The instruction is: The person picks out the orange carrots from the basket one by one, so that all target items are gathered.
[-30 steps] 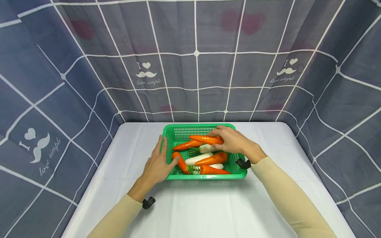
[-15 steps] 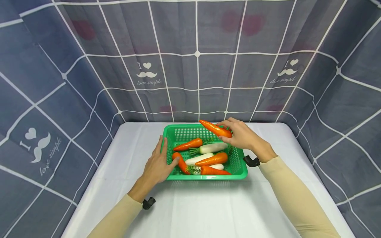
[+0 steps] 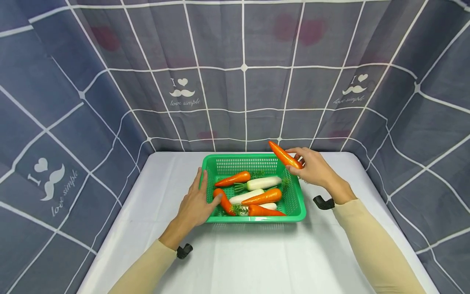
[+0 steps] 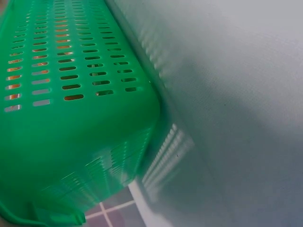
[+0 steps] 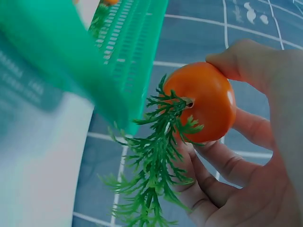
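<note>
My right hand (image 3: pixel 312 166) grips a carrot (image 3: pixel 284 155) above the back right corner of a green basket (image 3: pixel 253 219). The carrot's tip points up and to the left. In the right wrist view its round orange end (image 5: pixel 208 106) sits between thumb and fingers, and leafy green tops (image 5: pixel 154 165) hang from it. At the basket's left side, my left hand (image 3: pixel 194 204) rests on the rim with fingers extended. Inside the basket lie several carrots, among them one carrot (image 3: pixel 233 179) at the back, and several white radishes, including a radish (image 3: pixel 264 183) with green stems.
A white cloth covers the table (image 3: pixel 242 257). Grey checked curtain (image 3: pixel 264 85) surrounds it at the back and both sides. The left wrist view shows the basket's slotted outer wall (image 4: pixel 71 113) standing on the cloth.
My right hand has lifted the carrot out of the basket and moved it right, its tip tilting upward. The white radish beneath is now uncovered. My left hand stays at the basket's left side.
</note>
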Motion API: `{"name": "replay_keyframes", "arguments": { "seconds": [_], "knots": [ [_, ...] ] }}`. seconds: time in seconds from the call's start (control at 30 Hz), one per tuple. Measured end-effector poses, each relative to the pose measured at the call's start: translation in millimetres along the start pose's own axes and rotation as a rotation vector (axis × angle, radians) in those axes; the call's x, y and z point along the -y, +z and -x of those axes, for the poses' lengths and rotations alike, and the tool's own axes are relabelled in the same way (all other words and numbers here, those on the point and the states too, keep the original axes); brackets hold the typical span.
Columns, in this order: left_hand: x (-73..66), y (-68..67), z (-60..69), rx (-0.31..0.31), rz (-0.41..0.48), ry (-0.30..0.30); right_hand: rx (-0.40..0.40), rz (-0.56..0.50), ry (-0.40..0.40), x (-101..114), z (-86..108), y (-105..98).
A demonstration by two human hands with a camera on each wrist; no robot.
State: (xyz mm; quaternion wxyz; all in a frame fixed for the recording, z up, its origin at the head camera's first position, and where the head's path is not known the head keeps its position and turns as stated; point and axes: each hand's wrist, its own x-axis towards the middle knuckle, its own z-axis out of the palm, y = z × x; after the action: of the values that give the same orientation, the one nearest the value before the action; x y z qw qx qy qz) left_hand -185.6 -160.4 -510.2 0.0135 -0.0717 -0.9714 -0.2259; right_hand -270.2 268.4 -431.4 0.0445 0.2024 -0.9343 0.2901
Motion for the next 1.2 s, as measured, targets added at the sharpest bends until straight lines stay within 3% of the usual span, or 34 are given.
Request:
{"name": "replay_keyframes", "arguments": {
  "seconds": [0.6, 1.2],
  "knots": [
    [-2.5, -2.3, 0.9, 0.003, 0.013, -0.008, -0.051, -0.016, 0.152, -51, 36.1, -1],
    [-1.8, -2.4, 0.6, 0.0, 0.011, 0.007, -0.02, -0.003, 0.278, -92, 64.2, 28]
  ]
}}
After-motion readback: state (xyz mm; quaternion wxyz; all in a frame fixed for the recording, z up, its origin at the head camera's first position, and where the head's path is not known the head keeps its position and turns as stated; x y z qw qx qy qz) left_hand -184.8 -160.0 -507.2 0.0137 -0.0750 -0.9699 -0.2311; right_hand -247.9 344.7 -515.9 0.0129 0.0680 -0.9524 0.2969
